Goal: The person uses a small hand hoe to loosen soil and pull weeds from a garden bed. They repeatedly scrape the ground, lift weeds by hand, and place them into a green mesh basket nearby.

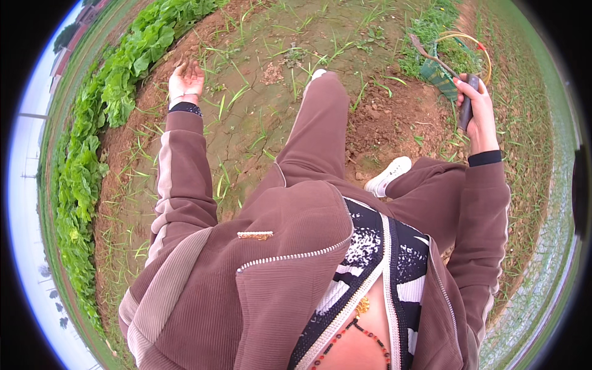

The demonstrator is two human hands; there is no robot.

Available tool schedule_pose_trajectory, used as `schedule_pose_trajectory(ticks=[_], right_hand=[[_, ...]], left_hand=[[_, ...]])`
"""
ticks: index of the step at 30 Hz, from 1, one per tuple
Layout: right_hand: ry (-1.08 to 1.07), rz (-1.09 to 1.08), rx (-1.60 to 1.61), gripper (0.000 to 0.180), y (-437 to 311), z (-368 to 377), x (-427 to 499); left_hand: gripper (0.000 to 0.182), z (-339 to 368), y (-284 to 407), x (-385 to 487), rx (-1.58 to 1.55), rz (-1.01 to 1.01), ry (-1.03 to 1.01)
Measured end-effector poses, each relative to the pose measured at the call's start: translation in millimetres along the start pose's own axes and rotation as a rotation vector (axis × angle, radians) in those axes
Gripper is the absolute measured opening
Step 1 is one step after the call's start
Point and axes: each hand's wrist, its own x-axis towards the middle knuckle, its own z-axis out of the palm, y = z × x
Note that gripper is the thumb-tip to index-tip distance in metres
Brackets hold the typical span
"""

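My right hand [482, 113] grips the thick dark handle of a small hand tool [468, 99]. The tool's thin metal shank reaches up and left to a rusty, narrow blade, raised off the soil. Behind the blade stands a green woven basket [437, 76] with a hooped yellow handle; leafy green plants show in and around it. My left hand [186, 82] is held out palm up on the other side, holding nothing, its fingers slightly curled and dirty with soil. Below it lies cracked soil [222, 125] with thin grassy shoots.
Leafy lettuce-like plants [134, 69] grow in a row along the left. Loose, dug-up reddish soil [393, 115] lies between my legs, near my white shoe [391, 175]. Along the right, rows of thin green shoots [522, 115] run beside a pale sheet-like strip [541, 259].
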Motion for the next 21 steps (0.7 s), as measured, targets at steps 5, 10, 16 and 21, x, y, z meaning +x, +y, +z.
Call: schedule_pose_trajectory(ticks=[5, 10, 16, 21], right_hand=[[0.046, 0.027, -0.077, 0.022, 6.0, 4.4, 0.9], [0.028, 0.074, -0.138, 0.022, 8.8, 9.2, 8.8], [-0.060, 0.061, -0.053, 0.029, -0.1, 19.2, 21.3], [-0.067, -0.062, -0.002, 0.030, -13.7, 23.3, 38.7]], left_hand=[[0.018, -48.8, -5.5, 0.2, -0.024, 0.020, 0.176], [0.016, -112.7, 14.6, -6.7, -0.043, 0.033, 0.317], [0.016, -165.4, 94.1, -43.7, -0.129, 0.185, 0.335], [0.020, -135.9, 141.4, -61.2, -0.101, 0.259, 0.289]])
